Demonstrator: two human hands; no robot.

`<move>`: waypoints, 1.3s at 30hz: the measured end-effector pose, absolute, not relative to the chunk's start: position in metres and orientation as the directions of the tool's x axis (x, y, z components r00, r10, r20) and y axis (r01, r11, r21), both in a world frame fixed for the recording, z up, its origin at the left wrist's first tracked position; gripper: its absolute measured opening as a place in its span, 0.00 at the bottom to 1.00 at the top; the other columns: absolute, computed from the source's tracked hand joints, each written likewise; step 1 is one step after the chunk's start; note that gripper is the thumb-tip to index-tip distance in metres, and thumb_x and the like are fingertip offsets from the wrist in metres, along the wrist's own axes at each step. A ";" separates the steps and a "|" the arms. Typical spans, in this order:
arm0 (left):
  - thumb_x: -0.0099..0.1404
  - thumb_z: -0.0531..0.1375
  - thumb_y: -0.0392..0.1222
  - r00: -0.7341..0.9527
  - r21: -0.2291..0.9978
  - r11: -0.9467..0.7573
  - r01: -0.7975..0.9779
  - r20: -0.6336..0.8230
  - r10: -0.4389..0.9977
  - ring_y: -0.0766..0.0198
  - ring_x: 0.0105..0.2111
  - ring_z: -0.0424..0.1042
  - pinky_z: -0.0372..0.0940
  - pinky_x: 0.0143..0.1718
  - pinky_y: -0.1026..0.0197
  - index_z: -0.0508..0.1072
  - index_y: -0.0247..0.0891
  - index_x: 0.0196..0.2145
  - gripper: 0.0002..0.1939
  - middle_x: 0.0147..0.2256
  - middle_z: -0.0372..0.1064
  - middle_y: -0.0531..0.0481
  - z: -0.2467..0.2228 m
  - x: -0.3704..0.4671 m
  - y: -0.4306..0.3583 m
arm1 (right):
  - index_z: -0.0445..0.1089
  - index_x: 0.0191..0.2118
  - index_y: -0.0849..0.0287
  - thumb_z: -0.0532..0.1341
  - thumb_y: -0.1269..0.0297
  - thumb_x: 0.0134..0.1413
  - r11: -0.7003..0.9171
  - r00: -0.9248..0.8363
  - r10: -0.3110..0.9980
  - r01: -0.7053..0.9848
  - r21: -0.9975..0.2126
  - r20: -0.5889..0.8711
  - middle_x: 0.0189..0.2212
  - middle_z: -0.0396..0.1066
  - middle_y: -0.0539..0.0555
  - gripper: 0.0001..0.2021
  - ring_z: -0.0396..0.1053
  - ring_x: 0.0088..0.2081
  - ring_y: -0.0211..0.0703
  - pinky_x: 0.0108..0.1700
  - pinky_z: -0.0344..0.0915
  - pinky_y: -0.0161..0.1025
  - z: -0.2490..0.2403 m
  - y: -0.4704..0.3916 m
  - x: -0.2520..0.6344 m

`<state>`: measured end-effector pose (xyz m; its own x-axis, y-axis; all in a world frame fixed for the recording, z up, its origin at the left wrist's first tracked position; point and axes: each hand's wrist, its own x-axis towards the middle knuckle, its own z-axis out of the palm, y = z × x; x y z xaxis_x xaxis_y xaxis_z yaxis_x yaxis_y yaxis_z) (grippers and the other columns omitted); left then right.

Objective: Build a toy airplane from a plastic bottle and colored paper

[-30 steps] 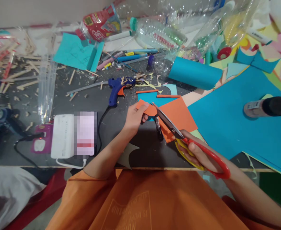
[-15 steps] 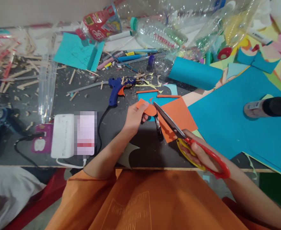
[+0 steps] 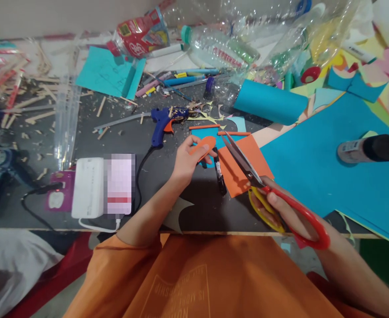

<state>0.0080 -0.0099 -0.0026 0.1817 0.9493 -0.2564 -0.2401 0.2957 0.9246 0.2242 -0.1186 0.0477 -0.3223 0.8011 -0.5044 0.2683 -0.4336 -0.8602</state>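
Between the thumb and fingers of my left hand [image 3: 190, 160] is a small orange paper piece [image 3: 206, 145] with a rounded edge. My right hand [image 3: 277, 210] grips a pair of scissors [image 3: 242, 161] by its red and yellow handles; the blades are slightly apart and point up and left, a short way from the paper. Below the blades lies a square of orange paper [image 3: 234, 176]. A black marker [image 3: 220, 174] lies along its left side. Blue paper [image 3: 203, 133] and thin orange strips [image 3: 234, 133] sit just beyond my left hand.
A blue glue gun [image 3: 161, 126] with its cord lies left of centre. Further left are a phone [image 3: 119, 183], a white power bank [image 3: 87, 187] and wood scraps. Plastic bottles [image 3: 214, 46] line the back. Large blue paper [image 3: 323, 163] and a black-capped bottle [image 3: 369, 148] occupy the right.
The scissors have drawn back to the right, away from the orange piece. My left hand has tilted that piece, so it looks narrower. A small orange scrap near the blade tips no longer shows.
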 end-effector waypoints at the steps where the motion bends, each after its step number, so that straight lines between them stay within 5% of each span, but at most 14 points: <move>1: 0.52 0.63 0.42 0.187 0.924 0.301 -0.236 -0.261 0.947 0.73 0.16 0.68 0.63 0.21 0.69 0.57 0.40 0.26 0.15 0.21 0.74 0.56 -0.003 0.008 -0.010 | 0.60 0.44 0.53 0.50 0.39 0.59 -0.429 -0.310 0.788 0.344 -0.835 -0.533 0.20 0.57 0.45 0.22 0.53 0.17 0.34 0.17 0.52 0.34 0.052 -0.115 0.227; 6: 0.53 0.61 0.41 0.181 0.917 0.311 -0.249 -0.271 0.945 0.70 0.20 0.72 0.67 0.25 0.67 0.62 0.39 0.33 0.11 0.25 0.75 0.54 -0.002 0.009 -0.010 | 0.64 0.47 0.53 0.55 0.40 0.54 -0.253 -0.073 0.900 0.715 -0.651 -0.430 0.26 0.69 0.52 0.24 0.66 0.24 0.41 0.23 0.61 0.37 0.066 -0.104 0.250; 15: 0.57 0.54 0.36 0.110 0.893 0.344 -0.290 -0.326 0.939 0.68 0.29 0.77 0.70 0.34 0.64 0.63 0.43 0.46 0.17 0.42 0.75 0.49 0.002 0.008 -0.009 | 0.69 0.44 0.49 0.59 0.39 0.44 -0.239 0.117 0.957 0.835 -0.496 -0.264 0.37 0.76 0.59 0.25 0.74 0.32 0.58 0.26 0.68 0.47 0.076 -0.106 0.277; 22: 0.56 0.53 0.32 0.097 0.879 0.337 -0.338 -0.324 0.941 0.68 0.30 0.76 0.69 0.38 0.63 0.63 0.42 0.43 0.17 0.39 0.74 0.52 0.000 0.008 -0.008 | 0.70 0.50 0.67 0.52 0.42 0.52 -0.117 0.085 0.988 0.956 -0.270 -0.125 0.37 0.74 0.69 0.32 0.73 0.36 0.59 0.34 0.68 0.50 0.045 -0.075 0.294; 27: 0.55 0.53 0.31 0.100 0.878 0.310 -0.365 -0.294 0.951 0.70 0.27 0.75 0.69 0.36 0.64 0.63 0.42 0.40 0.15 0.35 0.73 0.53 0.000 0.008 -0.007 | 0.69 0.52 0.68 0.40 0.43 0.61 0.051 -0.047 0.998 0.994 -0.098 0.046 0.43 0.71 0.74 0.35 0.68 0.47 0.66 0.45 0.65 0.58 0.045 -0.065 0.295; 29: 0.55 0.54 0.31 0.110 0.883 0.313 -0.349 -0.293 0.950 0.70 0.27 0.74 0.68 0.36 0.64 0.62 0.41 0.39 0.13 0.33 0.73 0.53 0.001 0.008 -0.007 | 0.70 0.47 0.65 0.42 0.45 0.62 0.067 -0.055 0.993 0.990 -0.122 0.103 0.41 0.71 0.71 0.30 0.68 0.47 0.65 0.46 0.65 0.57 0.048 -0.062 0.284; 33: 0.56 0.54 0.33 0.135 0.886 0.332 -0.324 -0.304 0.943 0.70 0.28 0.74 0.68 0.36 0.65 0.65 0.41 0.41 0.13 0.35 0.74 0.52 0.002 0.008 -0.007 | 0.69 0.36 0.61 0.47 0.46 0.61 0.119 -0.127 0.992 0.957 -0.266 -0.016 0.35 0.68 0.64 0.24 0.69 0.42 0.58 0.43 0.66 0.52 0.041 -0.054 0.249; 39: 0.63 0.51 0.38 0.127 0.856 0.367 -0.364 -0.345 0.930 0.69 0.29 0.74 0.68 0.36 0.66 0.68 0.40 0.41 0.10 0.35 0.75 0.50 0.007 0.008 -0.007 | 0.64 0.41 0.63 0.54 0.38 0.53 0.015 -0.032 0.997 0.972 -0.234 -0.068 0.39 0.67 0.68 0.28 0.69 0.40 0.62 0.36 0.66 0.50 0.018 -0.048 0.216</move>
<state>0.0077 -0.0071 0.0068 0.1266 0.9299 -0.3453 -0.3644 0.3674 0.8557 0.2158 -0.0483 0.0184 -0.0315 0.9972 -0.0683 0.9722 0.0147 -0.2337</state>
